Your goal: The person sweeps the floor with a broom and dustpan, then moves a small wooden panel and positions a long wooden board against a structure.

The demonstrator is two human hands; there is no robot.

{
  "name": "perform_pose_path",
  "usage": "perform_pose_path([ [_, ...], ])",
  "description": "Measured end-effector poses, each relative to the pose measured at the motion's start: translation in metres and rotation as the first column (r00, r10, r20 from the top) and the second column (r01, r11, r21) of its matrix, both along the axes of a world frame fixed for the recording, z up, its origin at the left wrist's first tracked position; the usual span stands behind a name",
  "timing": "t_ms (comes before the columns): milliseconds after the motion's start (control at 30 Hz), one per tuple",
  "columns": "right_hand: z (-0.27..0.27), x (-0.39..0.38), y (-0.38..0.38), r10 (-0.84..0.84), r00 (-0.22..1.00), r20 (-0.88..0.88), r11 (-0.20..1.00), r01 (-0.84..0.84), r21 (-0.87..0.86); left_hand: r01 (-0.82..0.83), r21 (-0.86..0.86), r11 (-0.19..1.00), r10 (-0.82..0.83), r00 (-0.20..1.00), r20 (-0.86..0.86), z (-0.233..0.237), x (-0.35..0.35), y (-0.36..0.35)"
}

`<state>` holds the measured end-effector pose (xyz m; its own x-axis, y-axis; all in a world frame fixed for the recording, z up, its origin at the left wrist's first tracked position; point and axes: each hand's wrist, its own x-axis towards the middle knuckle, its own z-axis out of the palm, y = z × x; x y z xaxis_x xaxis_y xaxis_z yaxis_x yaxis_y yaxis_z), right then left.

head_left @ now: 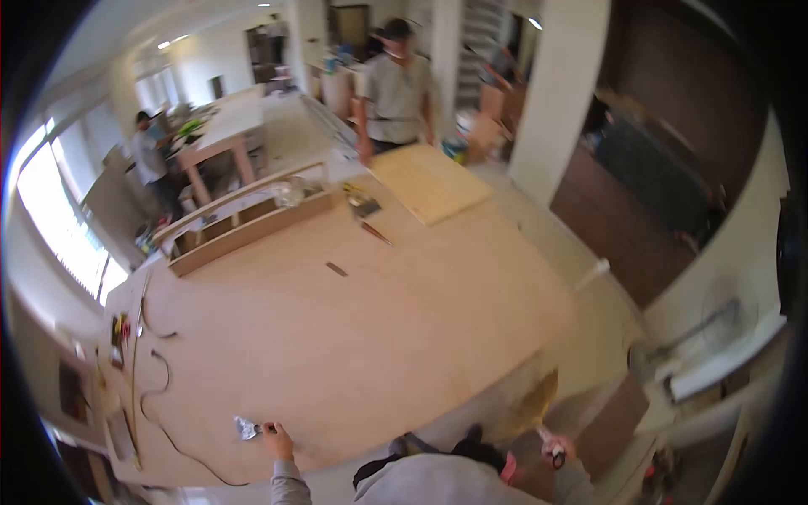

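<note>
Hands [278, 440], well apart, hold tools [247, 427] near table [337, 353] edge.

- Left hand [277, 441] at 7 o'clock, closed on a scraper [247, 427] with a shiny blade.
- Right hand [559, 451] at 5 o'clock, wrapped around a blurry tool [543, 431].
- Big flat tan board [337, 337] in the middle, just in front of both.
- Long bendy cord [172, 439] at 8 o'clock, on the big board.
- Long wooden box [252, 231] at 10 o'clock, with little rooms inside.
- Small yellow board [429, 181] at 12 o'clock, near a standing person [396, 88].
- Fan [728, 324] at 3 o'clock.
</note>
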<state>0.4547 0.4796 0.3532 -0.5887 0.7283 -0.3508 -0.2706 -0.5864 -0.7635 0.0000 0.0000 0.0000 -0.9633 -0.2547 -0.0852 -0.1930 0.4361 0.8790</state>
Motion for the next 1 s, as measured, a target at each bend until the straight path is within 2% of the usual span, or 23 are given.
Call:
perform_pose_path([
  [33, -0.03, 0.027, -0.05, -0.073, 0.997, -0.015, 0.996, 0.072, -0.047, -0.039, 0.361, 0.932, -0.003, 0.993, 0.116, 0.025, -0.007, -0.021],
  [67, -0.014, 0.003, -0.117, 0.016, 0.997, -0.076, 0.999, -0.013, 0.038, -0.113, 0.647, 0.754, -0.069, 0.966, 0.249, 0.043, -0.015, -0.044],
  [100, -0.065, 0.022, -0.117, -0.059, 0.981, -0.187, 0.994, 0.04, -0.103, -0.004, 0.454, 0.891, -0.122, 0.961, 0.249, 0.099, -0.001, -0.063],
  [133, -0.119, -0.005, -0.165, 0.01, 0.99, -0.141, 0.979, 0.019, 0.201, 0.057, 0.502, 0.863, -0.149, 0.978, 0.147, 0.121, -0.039, -0.094],
  [167, -0.101, -0.057, -0.211, -0.133, 0.974, -0.184, 0.986, 0.112, -0.121, 0.103, 0.56, 0.822, -0.171, 0.983, 0.071, 0.141, -0.057, -0.115],
  [200, -0.128, -0.078, -0.249, -0.192, 0.978, -0.078, 0.931, 0.157, -0.33, 0.164, 0.413, 0.896, -0.221, 0.971, 0.094, 0.17, -0.057, -0.153],
  [233, -0.157, -0.055, -0.229, -0.251, 0.963, -0.099, 0.862, 0.176, -0.475, 0.185, 0.457, 0.87, -0.279, 0.949, 0.148, 0.173, -0.028, -0.126],
  [300, -0.22, -0.038, -0.193, -0.469, 0.874, -0.128, 0.742, 0.311, -0.593, 0.21, 0.478, 0.853, -0.342, 0.916, 0.208, 0.187, 0.009, -0.078],
  [367, -0.284, -0.039, -0.136, -0.582, 0.795, -0.17, 0.725, 0.413, -0.551, 0.254, 0.506, 0.824, -0.429, 0.863, 0.266, 0.199, 0.029, -0.018],
  [433, -0.368, -0.046, -0.062, -0.648, 0.757, -0.079, 0.624, 0.469, -0.625, 0.32, 0.474, 0.821, -0.49, 0.82, 0.296, 0.209, 0.041, 0.049],
  [467, -0.432, -0.047, -0.027, -0.534, 0.844, -0.049, 0.806, 0.491, -0.331, 0.364, 0.494, 0.79, -0.546, 0.784, 0.296, 0.214, 0.046, 0.083],
  [500, -0.48, -0.047, 0.001, -0.42, 0.907, 0.029, 0.907, 0.421, -0.009, 0.405, 0.513, 0.757, -0.599, 0.744, 0.296, 0.214, 0.05, 0.113],
  [533, -0.492, -0.05, 0.033, -0.425, 0.904, 0.04, 0.904, 0.427, -0.038, 0.467, 0.45, 0.761, -0.62, 0.728, 0.293, 0.21, 0.055, 0.143],
  [567, -0.493, -0.059, 0.065, -0.53, 0.848, -0.02, 0.821, 0.506, -0.265, 0.47, 0.424, 0.774, -0.613, 0.725, 0.314, 0.2, 0.057, 0.171],
  [633, -0.484, -0.081, 0.12, -0.728, 0.684, -0.046, 0.53, 0.52, -0.67, 0.716, 0.149, 0.683, -0.731, 0.67, 0.13, 0.172, 0.058, 0.214],
  [667, -0.467, -0.093, 0.156, -0.747, 0.664, 0.011, 0.461, 0.53, -0.712, 0.71, 0.135, 0.691, -0.723, 0.679, 0.13, 0.161, 0.056, 0.24],
  [700, -0.454, -0.099, 0.186, -0.762, 0.643, 0.074, 0.385, 0.543, -0.747, 0.778, -0.178, 0.603, -0.791, 0.612, -0.006, 0.153, 0.056, 0.263],
  [733, -0.456, -0.099, 0.21, -0.753, 0.656, 0.047, 0.422, 0.535, -0.732, 0.737, -0.483, 0.473, -0.865, 0.492, -0.097, 0.147, 0.057, 0.283],
  [800, -0.454, -0.094, 0.255, -0.745, 0.667, 0.021, 0.454, 0.529, -0.717, 0.756, -0.461, 0.464, -0.866, 0.496, -0.058, 0.133, 0.06, 0.319],
  [867, -0.443, -0.081, 0.282, -0.767, 0.616, -0.18, 0.52, 0.434, -0.736, 0.771, -0.459, 0.442, -0.877, 0.48, -0.038, 0.11, 0.06, 0.337],
  [900, -0.44, -0.073, 0.288, -0.77, 0.614, -0.175, 0.519, 0.442, -0.732, 0.749, -0.485, 0.452, -0.868, 0.495, -0.043, 0.101, 0.062, 0.348],
  [967, -0.43, -0.057, 0.288, -0.723, 0.636, -0.268, 0.652, 0.503, -0.567, 0.732, -0.498, 0.465, -0.857, 0.513, -0.046, 0.089, 0.065, 0.359],
  [1000, -0.418, -0.049, 0.279, -0.715, 0.672, -0.193, 0.662, 0.561, -0.497, 0.64, -0.612, 0.465, -0.832, 0.552, -0.056, 0.088, 0.069, 0.361],
])
